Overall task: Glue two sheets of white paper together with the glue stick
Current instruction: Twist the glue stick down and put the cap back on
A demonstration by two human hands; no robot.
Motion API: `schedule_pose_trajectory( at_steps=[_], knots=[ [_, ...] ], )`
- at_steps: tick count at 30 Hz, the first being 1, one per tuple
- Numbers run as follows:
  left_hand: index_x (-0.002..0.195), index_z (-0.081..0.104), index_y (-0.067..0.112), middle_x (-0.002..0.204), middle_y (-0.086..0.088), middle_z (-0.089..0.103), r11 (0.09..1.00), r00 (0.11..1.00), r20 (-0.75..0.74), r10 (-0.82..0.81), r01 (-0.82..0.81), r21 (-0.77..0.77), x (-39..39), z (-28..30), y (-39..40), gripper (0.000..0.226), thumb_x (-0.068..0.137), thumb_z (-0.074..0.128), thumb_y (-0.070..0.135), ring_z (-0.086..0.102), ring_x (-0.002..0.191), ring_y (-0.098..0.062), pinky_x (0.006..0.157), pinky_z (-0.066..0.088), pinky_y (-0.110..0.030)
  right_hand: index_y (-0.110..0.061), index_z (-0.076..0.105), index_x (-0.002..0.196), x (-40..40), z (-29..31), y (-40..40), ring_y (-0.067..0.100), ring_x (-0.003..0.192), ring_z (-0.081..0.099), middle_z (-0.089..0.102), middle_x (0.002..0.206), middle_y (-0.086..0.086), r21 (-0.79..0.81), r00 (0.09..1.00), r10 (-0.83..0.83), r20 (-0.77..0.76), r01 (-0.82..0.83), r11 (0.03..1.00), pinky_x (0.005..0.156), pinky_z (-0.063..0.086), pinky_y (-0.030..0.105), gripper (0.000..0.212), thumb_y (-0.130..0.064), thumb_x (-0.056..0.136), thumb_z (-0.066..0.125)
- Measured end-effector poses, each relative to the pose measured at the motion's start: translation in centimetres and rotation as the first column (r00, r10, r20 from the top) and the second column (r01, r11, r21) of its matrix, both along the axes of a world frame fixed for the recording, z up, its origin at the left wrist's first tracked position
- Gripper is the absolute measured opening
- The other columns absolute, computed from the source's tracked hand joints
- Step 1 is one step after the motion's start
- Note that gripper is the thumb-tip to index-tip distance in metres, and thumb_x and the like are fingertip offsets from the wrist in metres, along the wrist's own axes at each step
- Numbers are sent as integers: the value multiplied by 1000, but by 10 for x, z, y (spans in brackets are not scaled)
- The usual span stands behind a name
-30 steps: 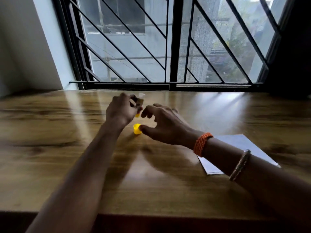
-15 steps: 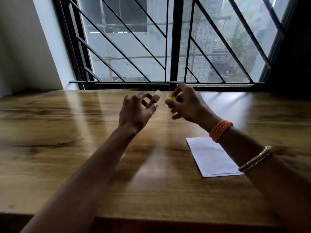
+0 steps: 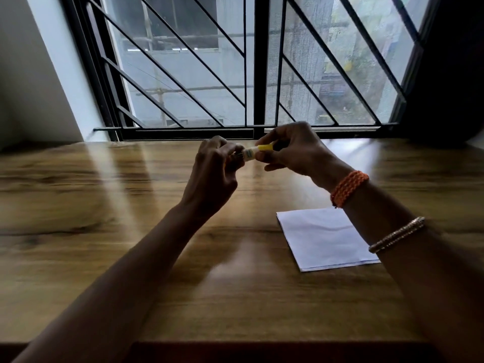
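Across the table [image 3: 78,258] by the window, we see the paper [image 3: 322,239] lying flat to our right, under the right forearm and apart from both hands. Above the table's far side, our left hand [image 3: 212,176] pinches the glue stick [image 3: 251,152] body while our right hand [image 3: 293,150] grips its yellow cap [image 3: 265,147]. We judge this the capping or uncapping step, and cannot tell which; next, a steady pull or push along the stick.

A wooden table [image 3: 104,231] spreads beneath the hands. Beyond them stands a window [image 3: 183,74] with a black metal grille [image 3: 259,61]. An orange bracelet [image 3: 349,187] and a beaded bangle [image 3: 396,235] circle the right forearm.
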State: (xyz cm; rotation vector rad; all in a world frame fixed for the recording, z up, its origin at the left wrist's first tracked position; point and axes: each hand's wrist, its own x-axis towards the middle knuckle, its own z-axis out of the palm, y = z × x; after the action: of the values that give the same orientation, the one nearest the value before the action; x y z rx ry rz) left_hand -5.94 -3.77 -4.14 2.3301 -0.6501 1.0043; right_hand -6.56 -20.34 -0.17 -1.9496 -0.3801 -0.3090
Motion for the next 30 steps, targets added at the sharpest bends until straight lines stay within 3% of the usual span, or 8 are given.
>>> schedule_pose_trajectory(
  at_steps=[7, 10, 15, 18, 21, 24, 26, 30],
  knots=[
    [107, 61, -4, 95, -17, 58, 981, 993, 94, -74, 56, 185, -7, 1, -6, 27, 80, 62, 0, 34, 89, -11, 71, 32, -5, 10, 65, 99, -8, -2, -19, 8, 60, 66, 67, 73, 8, -193, 990, 132, 44, -121, 974, 63, 61, 31, 23, 4, 77, 70],
    [101, 60, -5, 96, -18, 56, 969, 985, 158, -75, 35, 245, -11, -1, -11, 20, 81, 60, -3, 35, 89, -13, 77, 30, -10, 8, 64, 99, -9, -2, -24, 5, 54, 65, 63, 66, 5, -199, 986, 154, -61, -163, 966, 60, 61, 33, 17, 1, 83, 65],
    [99, 59, -5, 99, -18, 57, 942, 944, 306, -124, 15, 336, -20, -8, -21, 19, 84, 49, 2, 38, 92, -21, 76, 44, -29, 1, 66, 87, -15, -5, -39, 5, 47, 57, 54, 61, 5, -213, 946, 198, -257, -255, 943, 55, 60, 29, 12, -2, 91, 55],
    [95, 63, 4, 97, -10, 58, 976, 993, 50, -110, 99, 195, -20, -18, -29, 16, 80, 57, 0, 44, 93, -20, 69, 45, -29, -1, 67, 86, -16, -16, -43, 2, 43, 46, 43, 56, 0, -337, 946, 147, -288, -244, 909, 57, 61, 33, 23, -21, 93, 56],
    [92, 67, 7, 92, -8, 62, 985, 963, -215, -165, 153, -75, -11, -26, -34, 21, 76, 59, -5, 54, 86, -20, 68, 39, -23, -5, 66, 84, -14, -23, -41, 12, 53, 46, 44, 58, -1, -501, 986, 98, -138, -154, 852, 56, 51, 34, 26, -31, 87, 63],
    [101, 66, 9, 89, 0, 63, 962, 939, -319, -124, 35, -272, -6, -26, -26, 23, 80, 59, 1, 56, 81, -16, 68, 39, -22, -16, 67, 100, -14, -19, -48, 7, 64, 51, 57, 73, -10, -591, 997, 56, -50, -75, 803, 58, 41, 19, 30, -39, 80, 69],
    [104, 64, 10, 89, 0, 62, 939, 913, -394, -109, -36, -343, -1, -27, -19, 21, 84, 58, 7, 58, 81, -18, 69, 40, -24, -24, 64, 107, -18, -18, -53, 7, 87, 55, 60, 94, -10, -644, 985, 61, -161, -151, 750, 68, 44, 18, 40, -46, 75, 72],
    [106, 63, 10, 90, -5, 63, 936, 872, -468, -145, -33, -351, 0, -27, -15, 20, 87, 55, 8, 59, 81, -21, 70, 43, -28, -38, 40, 131, -37, -27, -56, 12, 121, 34, 35, 130, -12, -791, 916, 12, -401, -352, 501, 105, 35, 39, 86, -69, 57, 68]
  ],
)
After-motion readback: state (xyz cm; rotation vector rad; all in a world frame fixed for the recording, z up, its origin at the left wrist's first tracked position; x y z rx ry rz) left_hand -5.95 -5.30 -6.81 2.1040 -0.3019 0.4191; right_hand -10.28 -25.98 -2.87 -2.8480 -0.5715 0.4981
